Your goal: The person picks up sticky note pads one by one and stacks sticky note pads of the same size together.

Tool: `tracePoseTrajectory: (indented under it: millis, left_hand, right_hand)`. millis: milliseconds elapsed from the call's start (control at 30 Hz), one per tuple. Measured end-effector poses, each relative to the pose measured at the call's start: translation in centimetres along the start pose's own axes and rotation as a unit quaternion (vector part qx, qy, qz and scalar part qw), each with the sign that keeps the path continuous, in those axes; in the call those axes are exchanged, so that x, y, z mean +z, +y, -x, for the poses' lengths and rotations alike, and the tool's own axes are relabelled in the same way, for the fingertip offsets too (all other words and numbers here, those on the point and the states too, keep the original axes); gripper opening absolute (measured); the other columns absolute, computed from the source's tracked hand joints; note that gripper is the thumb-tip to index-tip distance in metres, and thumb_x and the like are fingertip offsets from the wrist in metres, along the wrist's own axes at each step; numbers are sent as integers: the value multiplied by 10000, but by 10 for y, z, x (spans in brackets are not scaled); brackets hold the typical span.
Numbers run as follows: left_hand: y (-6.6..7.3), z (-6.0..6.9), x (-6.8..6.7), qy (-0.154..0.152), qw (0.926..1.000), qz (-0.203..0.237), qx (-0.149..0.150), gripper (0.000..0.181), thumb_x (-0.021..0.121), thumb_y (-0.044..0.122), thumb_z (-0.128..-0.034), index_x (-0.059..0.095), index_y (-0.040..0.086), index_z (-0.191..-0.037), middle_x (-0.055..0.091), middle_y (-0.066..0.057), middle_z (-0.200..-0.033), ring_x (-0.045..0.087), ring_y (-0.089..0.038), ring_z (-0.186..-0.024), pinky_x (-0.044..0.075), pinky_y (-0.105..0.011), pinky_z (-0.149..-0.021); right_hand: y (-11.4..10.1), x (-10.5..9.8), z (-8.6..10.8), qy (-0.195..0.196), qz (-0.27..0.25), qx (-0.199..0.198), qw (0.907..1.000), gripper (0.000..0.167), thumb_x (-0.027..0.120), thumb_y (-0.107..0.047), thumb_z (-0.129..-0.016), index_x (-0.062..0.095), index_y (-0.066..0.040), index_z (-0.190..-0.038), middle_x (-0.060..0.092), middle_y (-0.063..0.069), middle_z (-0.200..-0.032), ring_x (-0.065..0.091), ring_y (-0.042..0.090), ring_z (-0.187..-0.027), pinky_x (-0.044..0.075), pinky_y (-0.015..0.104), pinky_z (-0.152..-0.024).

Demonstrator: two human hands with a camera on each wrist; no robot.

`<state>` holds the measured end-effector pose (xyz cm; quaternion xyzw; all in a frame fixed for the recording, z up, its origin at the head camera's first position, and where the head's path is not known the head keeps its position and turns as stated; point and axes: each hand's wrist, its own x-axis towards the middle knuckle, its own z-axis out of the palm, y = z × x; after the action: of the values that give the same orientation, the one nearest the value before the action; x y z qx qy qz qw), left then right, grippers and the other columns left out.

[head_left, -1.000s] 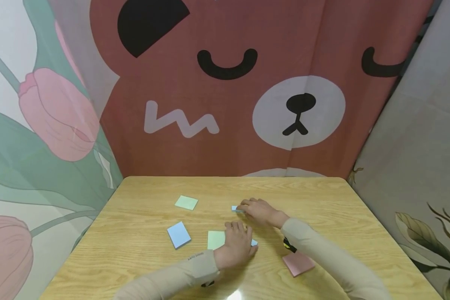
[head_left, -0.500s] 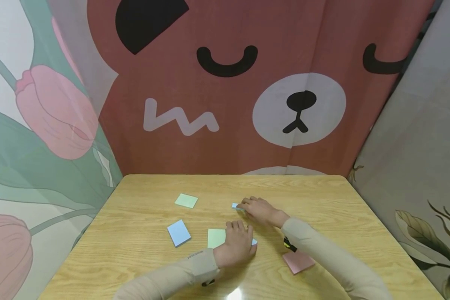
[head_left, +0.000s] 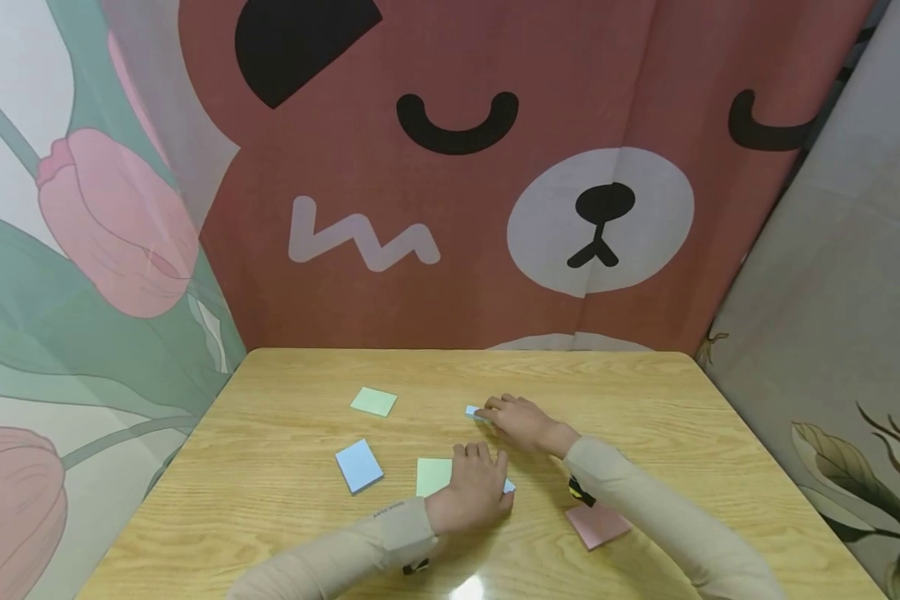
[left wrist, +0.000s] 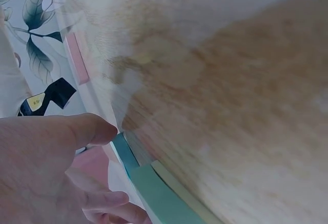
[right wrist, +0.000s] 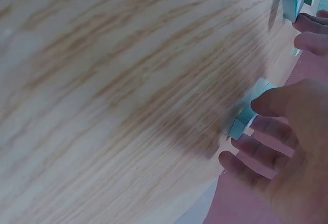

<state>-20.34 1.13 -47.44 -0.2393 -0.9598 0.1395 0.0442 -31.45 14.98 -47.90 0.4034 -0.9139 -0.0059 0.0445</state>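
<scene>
Near the table's middle my left hand [head_left: 474, 493] lies over a blue sticky note pad [head_left: 509, 485], thumb on one end and fingers at the far side. A green sticky note pad [head_left: 433, 477] sits against it, partly covered by the hand. In the left wrist view the thumb meets the blue pad [left wrist: 125, 152], with the green pad [left wrist: 164, 198] adjoining. Farther back, my right hand [head_left: 523, 422] pinches a small blue sticky note pad [head_left: 474, 412] on the table. The right wrist view has this small pad [right wrist: 248, 111] between thumb and fingers.
A green sticky note pad [head_left: 374, 402] lies at the back left. Nearer, a blue sticky note pad [head_left: 359, 466] is turned at an angle. A pink sticky note pad [head_left: 598, 526] lies beneath the right forearm. A patterned curtain [head_left: 450, 317] hangs behind the wooden table [head_left: 285, 392].
</scene>
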Motion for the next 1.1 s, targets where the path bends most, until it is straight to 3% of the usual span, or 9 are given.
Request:
tracePoseTrajectory:
  millis: [233, 633, 867, 1100]
  left_hand:
    - [-1, 0, 2, -37, 9998, 185, 22, 552, 546, 621, -916, 570, 175, -1242, 589, -143, -1034, 561, -264, -959, 447, -422, -855]
    - [-3, 1, 7, 171, 9993, 294, 155, 551, 550, 597, -925, 580, 192, -1297, 566, -130, -1010, 551, -251, -930, 437, -409, -814]
    - [-12, -1, 11, 364, 9948, 757, 570, 502, 573, 545, -935, 583, 161, -1259, 542, -119, -969, 542, -246, -896, 434, -393, -764]
    - [-19, 0, 12, 351, 9867, 1368, 808, 451, 647, 484, -905, 573, 161, -1211, 570, -130, -1066, 557, -270, -991, 476, -486, -862]
  right_hand:
    - [0, 1, 0, -138, 67, 63, 9999, 440, 583, -11, -982, 561, -121, -1407, 585, 92, -1308, 554, 328, -1179, 483, 512, -953]
    - [0, -8, -2, 9, -221, -37, 9997, 448, 635, 91, -907, 642, -85, -1319, 639, 130, -1203, 607, 316, -1040, 536, 442, -864]
    - [5, -7, -4, 78, -400, -51, 9992, 443, 654, 107, -882, 664, -75, -1287, 657, 122, -1165, 625, 305, -1001, 533, 445, -868]
    - [7, -2, -8, 20, -415, -23, 9991, 450, 655, 99, -886, 658, -81, -1299, 664, 101, -1153, 632, 291, -1025, 525, 445, -892]
